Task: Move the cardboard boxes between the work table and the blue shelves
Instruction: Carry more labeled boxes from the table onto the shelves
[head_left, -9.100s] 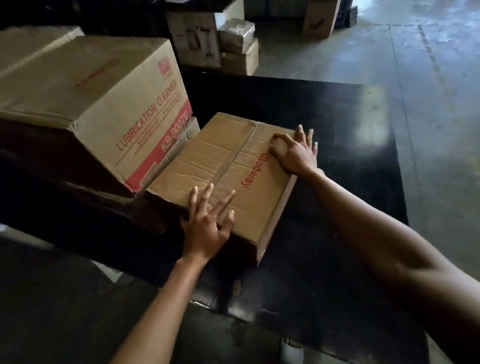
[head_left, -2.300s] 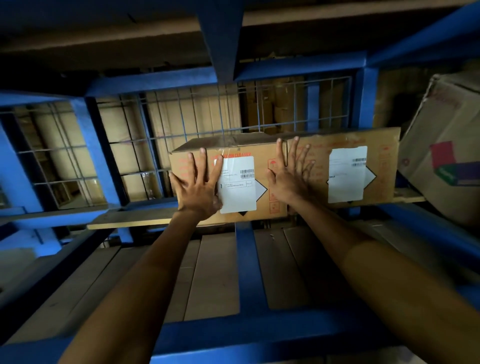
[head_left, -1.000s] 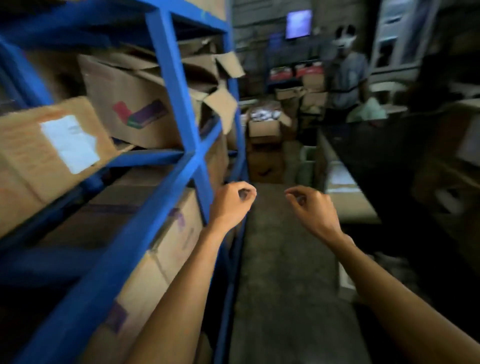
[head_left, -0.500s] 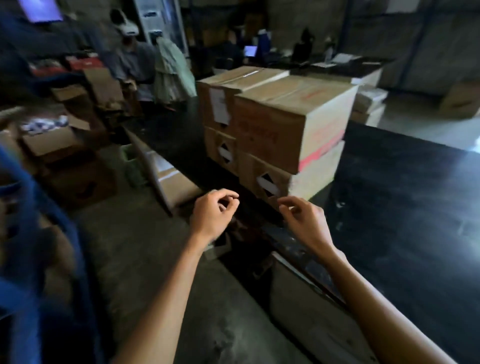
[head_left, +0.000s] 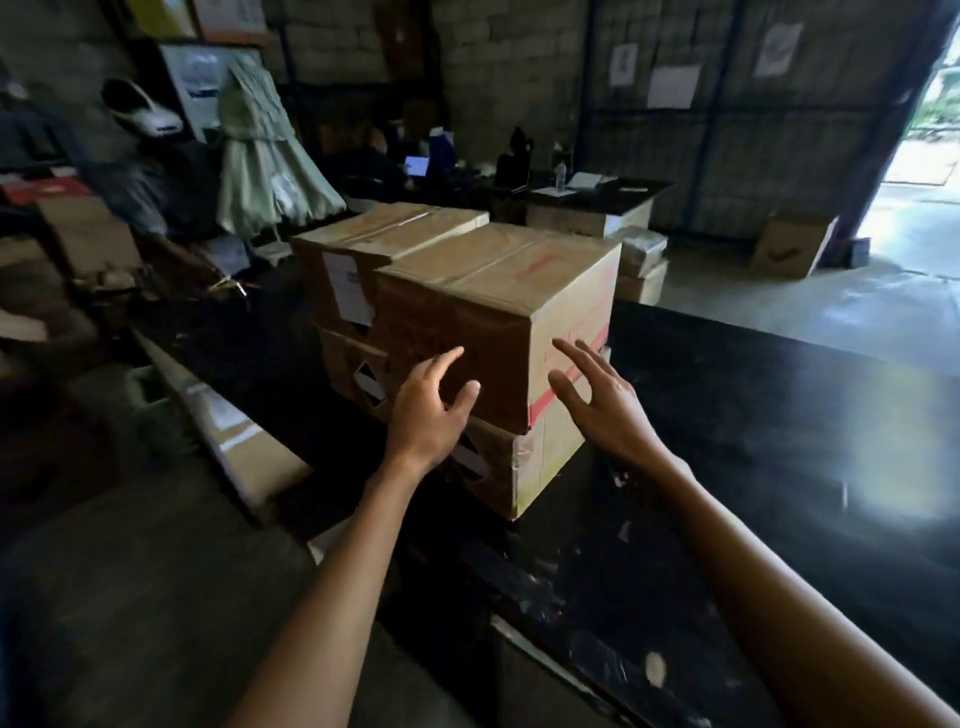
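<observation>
Box (head_left: 498, 306) corner-on toward hands (head_left: 426, 410)

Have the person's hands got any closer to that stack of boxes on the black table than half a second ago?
Yes. The left hand and right hand now overlap the top cardboard box; before, they sat below the stack, fingers curled.

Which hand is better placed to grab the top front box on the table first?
Probably the left hand: it is open right in front of the top box's near face. The right hand, also open, hovers past the corner by the red-striped side.
</observation>
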